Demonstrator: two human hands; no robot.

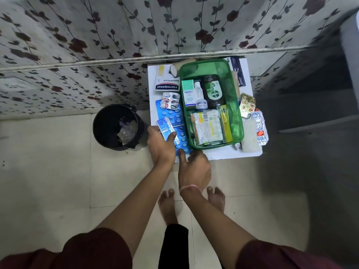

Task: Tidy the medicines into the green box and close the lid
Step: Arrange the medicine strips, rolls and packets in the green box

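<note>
The green box (236,121) stands open on a small white table (217,152). Inside it are a Dettol bottle (213,91), an Optibex carton (188,94), a small white bottle (201,102) and a packet of cotton buds (208,126). My left hand (161,144) is shut on a small blue tablet strip (165,127), held just above large blue blister sheets (174,117) left of the box. My right hand (194,169) hovers at the table's front edge, fingers loosely curled and holding nothing, its thumb near the blue sheets.
A Hansaplast box (167,80), a silver capsule strip (171,100) and a bandage roll (184,67) lie left of and behind the green box. Foil strips (259,123), a gold blister (246,104) and a dark carton (238,72) lie to its right. A black bin (118,127) stands on the floor.
</note>
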